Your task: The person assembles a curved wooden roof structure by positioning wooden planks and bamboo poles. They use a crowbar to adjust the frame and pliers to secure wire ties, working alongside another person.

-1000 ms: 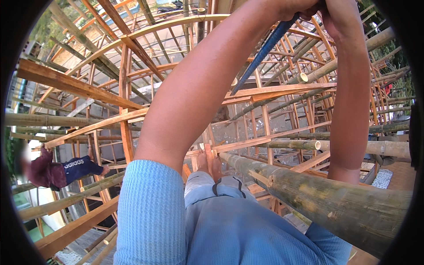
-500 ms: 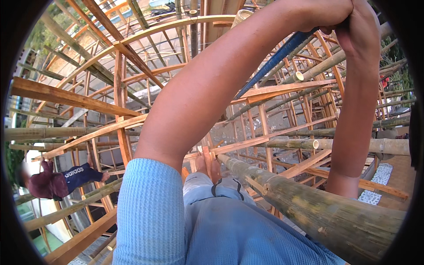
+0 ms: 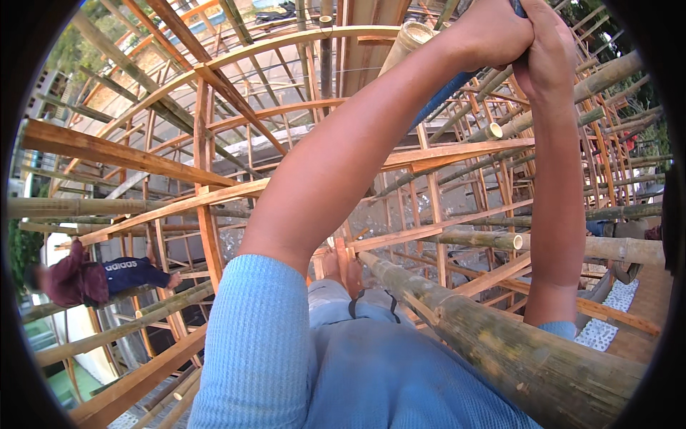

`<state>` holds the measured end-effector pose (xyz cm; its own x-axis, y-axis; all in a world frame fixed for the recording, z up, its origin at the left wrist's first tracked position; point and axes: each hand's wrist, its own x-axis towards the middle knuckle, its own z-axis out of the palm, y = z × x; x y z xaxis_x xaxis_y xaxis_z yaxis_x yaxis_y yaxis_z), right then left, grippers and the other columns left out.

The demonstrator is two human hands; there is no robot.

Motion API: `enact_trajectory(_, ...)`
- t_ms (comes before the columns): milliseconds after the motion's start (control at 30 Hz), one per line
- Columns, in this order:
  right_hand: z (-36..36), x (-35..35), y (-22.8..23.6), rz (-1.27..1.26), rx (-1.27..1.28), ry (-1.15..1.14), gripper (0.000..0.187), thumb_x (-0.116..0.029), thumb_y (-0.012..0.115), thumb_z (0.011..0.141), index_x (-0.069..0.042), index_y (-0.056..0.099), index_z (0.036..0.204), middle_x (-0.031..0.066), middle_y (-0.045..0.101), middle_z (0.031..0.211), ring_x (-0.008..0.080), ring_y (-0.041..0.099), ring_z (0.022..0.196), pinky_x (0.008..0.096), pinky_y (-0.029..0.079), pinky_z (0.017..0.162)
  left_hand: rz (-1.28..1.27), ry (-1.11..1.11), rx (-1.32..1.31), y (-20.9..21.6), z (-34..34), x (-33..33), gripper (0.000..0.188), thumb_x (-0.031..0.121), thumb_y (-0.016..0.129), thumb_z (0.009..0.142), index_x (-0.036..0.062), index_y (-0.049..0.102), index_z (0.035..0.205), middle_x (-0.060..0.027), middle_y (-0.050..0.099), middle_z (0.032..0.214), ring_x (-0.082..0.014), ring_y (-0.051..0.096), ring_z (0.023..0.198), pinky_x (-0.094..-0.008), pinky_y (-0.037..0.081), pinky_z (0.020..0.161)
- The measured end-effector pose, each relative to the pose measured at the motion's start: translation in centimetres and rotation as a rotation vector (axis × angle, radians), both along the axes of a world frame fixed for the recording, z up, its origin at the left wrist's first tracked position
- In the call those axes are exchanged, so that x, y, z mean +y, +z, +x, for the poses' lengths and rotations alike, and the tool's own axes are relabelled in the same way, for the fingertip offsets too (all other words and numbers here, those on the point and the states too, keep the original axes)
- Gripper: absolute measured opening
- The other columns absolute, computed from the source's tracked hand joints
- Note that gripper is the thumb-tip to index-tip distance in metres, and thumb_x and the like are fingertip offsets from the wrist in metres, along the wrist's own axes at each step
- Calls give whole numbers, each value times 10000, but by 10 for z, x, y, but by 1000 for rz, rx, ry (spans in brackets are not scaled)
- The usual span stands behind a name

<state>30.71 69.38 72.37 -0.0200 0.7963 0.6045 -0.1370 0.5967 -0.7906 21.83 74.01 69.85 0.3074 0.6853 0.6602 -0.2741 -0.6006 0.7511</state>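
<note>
Both my arms reach up to the top right, where my hands meet. My left hand (image 3: 496, 32) is closed, and my right hand (image 3: 549, 61) is closed right beside it. A long blue pole-like thing (image 3: 444, 96) runs through their grip, with a bit of blue also showing above the fingers. My left forearm covers its lower part, so its exact kind cannot be made out. A thick bamboo pole (image 3: 493, 336) slants past my right side. Below me, my bare feet (image 3: 341, 272) stand on a narrow timber.
A lattice of sawn timber beams (image 3: 128, 157) and bamboo poles surrounds me, with ground far below. Another bamboo pole (image 3: 411, 39) ends near my left wrist. At the left, a person in a maroon top (image 3: 75, 279) is on the frame. White speckled blocks (image 3: 607, 311) lie at the right.
My joined hands have shifted left and slightly down in the view. Less of the blue pole-like thing shows beneath my left forearm. The whole scene has shifted slightly.
</note>
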Motion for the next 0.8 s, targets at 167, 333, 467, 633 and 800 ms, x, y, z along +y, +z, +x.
enact_trajectory(167, 30, 9, -40, -75, -41, 81, 326, -222, 531, 1056, 71, 632, 1156, 188, 699, 1103, 254, 692, 1006, 351, 538, 937, -31, 29, 126, -43, 17, 8, 318, 224, 534, 867, -53, 689, 881, -242, 713, 845, -375, 709, 808, -445, 552, 729)
enact_trajectory(333, 41, -13, -46, -224, -6, 73, 420, -270, 445, 1078, 102, 608, 1183, 241, 680, 1128, 352, 695, 1036, 457, 555, 959, -175, 12, 220, -36, 14, -36, 293, 226, 552, 847, -38, 679, 838, -229, 700, 800, -378, 693, 761, -448, 541, 689)
enact_trajectory(467, 24, -71, -61, -141, 74, 45, 362, -245, 468, 1066, 89, 599, 1112, 234, 674, 1050, 341, 695, 965, 448, 571, 911, -92, 122, 181, -54, 19, -87, 236, 200, 570, 844, -18, 649, 885, -199, 675, 730, -362, 673, 673, -444, 526, 614)
enact_trajectory(633, 11, -124, -79, -27, 33, 60, 306, -228, 473, 1058, 60, 578, 1059, 228, 627, 1055, 358, 647, 1015, 567, 517, 987, -70, 66, 97, -68, -4, -146, 238, 224, 579, 861, 11, 630, 953, -199, 669, 761, -410, 664, 719, -467, 536, 660)
enact_trajectory(800, 9, -156, -86, -42, 6, 21, 322, -255, 461, 1058, 49, 567, 1046, 208, 581, 1087, 337, 574, 1097, 613, 471, 1035, 1, 22, 193, -76, -7, -165, 281, 263, 574, 865, 60, 613, 1055, -192, 674, 866, -416, 669, 812, -501, 539, 730)
